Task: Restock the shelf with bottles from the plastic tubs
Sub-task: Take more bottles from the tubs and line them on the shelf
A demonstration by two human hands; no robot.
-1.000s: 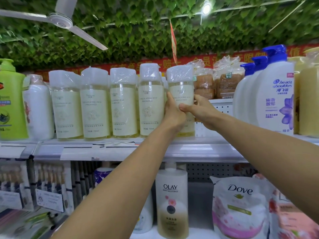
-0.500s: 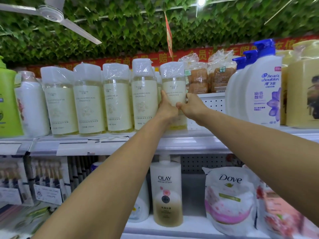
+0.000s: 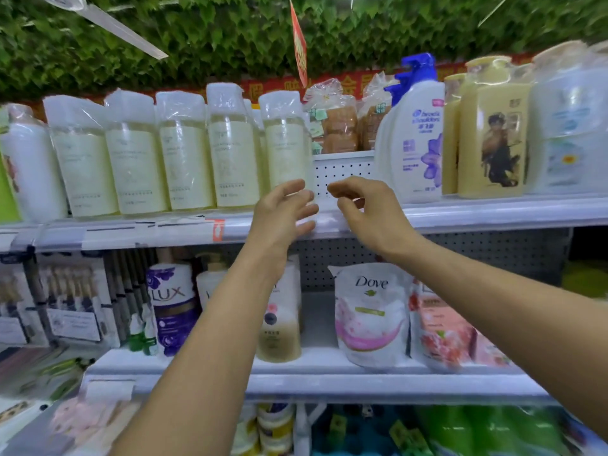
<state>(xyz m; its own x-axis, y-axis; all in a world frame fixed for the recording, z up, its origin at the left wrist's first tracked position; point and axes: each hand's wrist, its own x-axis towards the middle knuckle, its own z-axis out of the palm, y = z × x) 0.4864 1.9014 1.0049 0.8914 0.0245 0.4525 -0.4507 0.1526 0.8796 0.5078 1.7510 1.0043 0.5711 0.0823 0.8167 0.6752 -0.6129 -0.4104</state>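
Note:
Several pale yellow bottles wrapped in clear plastic stand in a row on the top shelf [image 3: 460,215]. The rightmost bottle [image 3: 285,139] stands upright at the end of that row. My left hand [image 3: 282,213] hovers just below and in front of it, fingers loosely spread, holding nothing. My right hand [image 3: 365,209] is beside it to the right, fingers loosely curled, also holding nothing. Both hands are apart from the bottle. No plastic tubs are in view.
A gap of bare shelf lies between the rightmost bottle and a white Head & Shoulders pump bottle [image 3: 418,136]. Bagged bread [image 3: 335,123] sits behind the gap. Below stand a Lux bottle [image 3: 171,307], a Dove pouch [image 3: 368,314] and other products.
Both hands have let go of the rightmost bottle and drawn back and down from it. The bottle stays standing on the shelf. The view has tilted downward.

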